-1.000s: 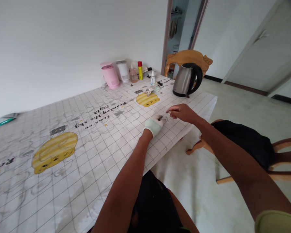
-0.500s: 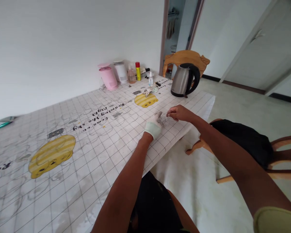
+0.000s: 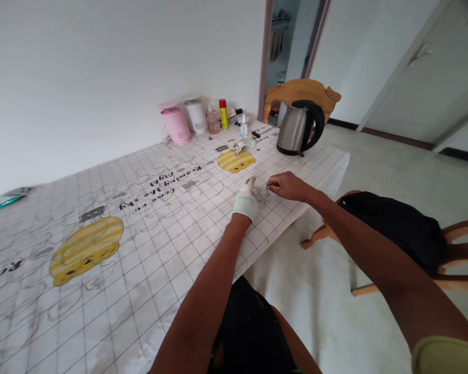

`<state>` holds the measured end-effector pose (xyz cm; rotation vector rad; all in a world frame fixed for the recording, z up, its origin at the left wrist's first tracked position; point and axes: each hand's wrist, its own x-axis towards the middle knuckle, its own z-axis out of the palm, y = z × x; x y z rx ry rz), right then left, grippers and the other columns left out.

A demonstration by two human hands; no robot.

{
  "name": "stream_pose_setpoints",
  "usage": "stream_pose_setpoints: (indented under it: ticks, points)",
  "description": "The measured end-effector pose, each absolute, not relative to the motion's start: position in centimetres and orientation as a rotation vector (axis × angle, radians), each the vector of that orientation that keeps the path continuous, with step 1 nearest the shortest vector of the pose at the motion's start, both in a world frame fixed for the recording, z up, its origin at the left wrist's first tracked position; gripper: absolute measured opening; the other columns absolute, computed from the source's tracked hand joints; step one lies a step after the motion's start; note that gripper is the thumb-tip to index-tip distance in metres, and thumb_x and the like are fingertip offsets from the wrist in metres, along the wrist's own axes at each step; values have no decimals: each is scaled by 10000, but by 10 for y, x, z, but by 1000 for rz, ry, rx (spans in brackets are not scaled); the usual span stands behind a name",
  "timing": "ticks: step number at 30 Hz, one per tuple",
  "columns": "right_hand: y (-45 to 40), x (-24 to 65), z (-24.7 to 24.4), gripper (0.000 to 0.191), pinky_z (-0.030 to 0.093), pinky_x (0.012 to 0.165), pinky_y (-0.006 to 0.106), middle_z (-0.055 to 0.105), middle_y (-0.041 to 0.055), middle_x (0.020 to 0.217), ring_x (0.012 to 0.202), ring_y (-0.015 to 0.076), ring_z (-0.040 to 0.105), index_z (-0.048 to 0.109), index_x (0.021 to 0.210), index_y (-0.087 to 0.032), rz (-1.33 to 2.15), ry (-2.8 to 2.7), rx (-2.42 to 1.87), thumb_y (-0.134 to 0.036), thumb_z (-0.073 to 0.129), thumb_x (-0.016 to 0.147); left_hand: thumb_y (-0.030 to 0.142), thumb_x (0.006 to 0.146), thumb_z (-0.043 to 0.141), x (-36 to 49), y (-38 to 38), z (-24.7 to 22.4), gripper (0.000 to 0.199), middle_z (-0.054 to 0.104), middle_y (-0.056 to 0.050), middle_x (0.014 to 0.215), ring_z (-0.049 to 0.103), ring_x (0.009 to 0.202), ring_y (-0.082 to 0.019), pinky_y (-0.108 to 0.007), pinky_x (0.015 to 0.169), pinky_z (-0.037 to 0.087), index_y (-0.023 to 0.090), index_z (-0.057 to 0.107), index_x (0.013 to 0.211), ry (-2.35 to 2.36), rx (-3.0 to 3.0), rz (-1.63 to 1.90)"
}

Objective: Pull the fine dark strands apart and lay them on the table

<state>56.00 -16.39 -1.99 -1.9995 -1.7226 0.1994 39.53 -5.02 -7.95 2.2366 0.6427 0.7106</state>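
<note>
A loose tangle of thin dark wire [image 3: 262,196] lies on the checked tablecloth between my two hands. My left hand [image 3: 246,200], in a white knitted glove, rests on the cloth against the tangle's left side. One gloved digit points away from me; the other fingers are hidden, so their grip does not show. Bare and closed in a pinch, my right hand [image 3: 285,185] is at the tangle's right edge. Its fingertips seem to hold a bit of the wire, though the strand is too fine to follow clearly.
Beyond my right hand stands a steel kettle [image 3: 299,128]. A crumpled white glove [image 3: 238,147], a small spray bottle [image 3: 244,127], a yellow can [image 3: 223,114] and a pink appliance [image 3: 175,123] sit farther back. A wooden chair [image 3: 462,228] holding a black bag [image 3: 393,228] is at right.
My left hand has turned slightly, its digit now pointing more straight away, and more of the tangle shows. The right hand stays pinched nearby. The view has shifted a little.
</note>
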Motion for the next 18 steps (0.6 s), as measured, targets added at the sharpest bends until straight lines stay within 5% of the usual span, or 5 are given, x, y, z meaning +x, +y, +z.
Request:
stream_pose_setpoints:
  ticks: [18]
  points:
    - [-152,561,-14,261,395,498,238,636,-28,563,450,105,526,714,805,-195,701,-1501,-1869,-418,627,910,7,902,462,399,-51,-85,618,656,-136,1413,618,1304,-223,-368,1177,436,158,531,1497,425,2107,716]
